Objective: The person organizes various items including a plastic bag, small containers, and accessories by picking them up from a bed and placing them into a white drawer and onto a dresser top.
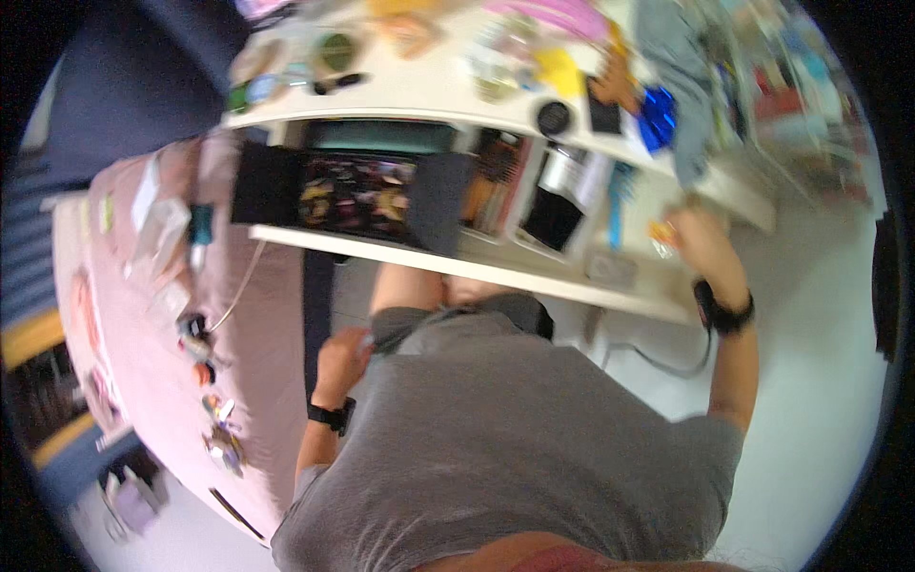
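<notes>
My right hand [697,239] reaches over the right end of an open white drawer [465,268]. Its fingers pinch a small orange-and-clear packet [663,234], blurred by motion. Down beside my shorts hangs my left hand [343,365], its fingers curled; a pale speck shows at the fingertips, too unclear to name. Inside the drawer, a black open box [436,207] holds many small shiny items. To its right are brush-like items [493,161], then a white tray [516,222] with a black object [554,218], and a blue strip [616,214].
Above the drawer, the white desktop [414,93] carries a round black lid [553,118], clear containers [493,64], a yellow sheet [561,71], shiny blue material [656,118] and grey cloth [679,79]. A pink-covered bed [264,372] with scattered small items stands left; a crowded rack [793,93] stands right.
</notes>
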A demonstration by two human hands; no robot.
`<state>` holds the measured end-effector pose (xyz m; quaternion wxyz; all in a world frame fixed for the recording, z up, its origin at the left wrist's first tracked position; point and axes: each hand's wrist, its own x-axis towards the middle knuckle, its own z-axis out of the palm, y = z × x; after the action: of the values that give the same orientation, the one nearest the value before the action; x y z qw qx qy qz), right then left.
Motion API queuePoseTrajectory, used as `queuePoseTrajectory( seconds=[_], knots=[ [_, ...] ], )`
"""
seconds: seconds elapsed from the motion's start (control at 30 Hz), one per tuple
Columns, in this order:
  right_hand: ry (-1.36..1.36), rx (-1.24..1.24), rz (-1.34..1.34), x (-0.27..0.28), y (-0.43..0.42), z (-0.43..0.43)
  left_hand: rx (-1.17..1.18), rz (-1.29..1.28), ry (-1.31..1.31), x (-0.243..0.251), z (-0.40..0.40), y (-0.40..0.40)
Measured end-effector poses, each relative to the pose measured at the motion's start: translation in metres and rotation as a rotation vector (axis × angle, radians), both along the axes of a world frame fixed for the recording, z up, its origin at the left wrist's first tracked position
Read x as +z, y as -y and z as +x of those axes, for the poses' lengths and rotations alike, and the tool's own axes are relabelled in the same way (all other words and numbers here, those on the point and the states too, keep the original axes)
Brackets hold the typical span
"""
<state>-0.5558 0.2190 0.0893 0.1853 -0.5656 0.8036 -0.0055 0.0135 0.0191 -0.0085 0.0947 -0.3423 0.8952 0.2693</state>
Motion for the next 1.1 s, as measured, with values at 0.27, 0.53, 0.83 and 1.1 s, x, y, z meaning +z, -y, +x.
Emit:
queuePoseTrajectory(
  seconds=[0.27, 0.53, 0.83, 1.1],
  knots=[
    [0.835, -0.435, -0.551, 0.034, 0.077, 0.132, 0.291, 0.280, -0.409, 0.110, -0.063, 0.007],
    [1.244, -0.408, -0.610, -0.004, 0.129, 0.209, 0.215, 0.367, -0.819, 0.092, -0.156, 0.058],
    [1.171, -0.205, -0.561, -0.023, 0.137, 0.230, 0.301, 0.620, -0.900, 0.063, -0.171, 0.066],
    [1.201, -0.312, -0.694, -0.016, 0.143, 0.227, 0.406, 0.690, -0.958, 0.059, -0.165, 0.069]
  ],
)
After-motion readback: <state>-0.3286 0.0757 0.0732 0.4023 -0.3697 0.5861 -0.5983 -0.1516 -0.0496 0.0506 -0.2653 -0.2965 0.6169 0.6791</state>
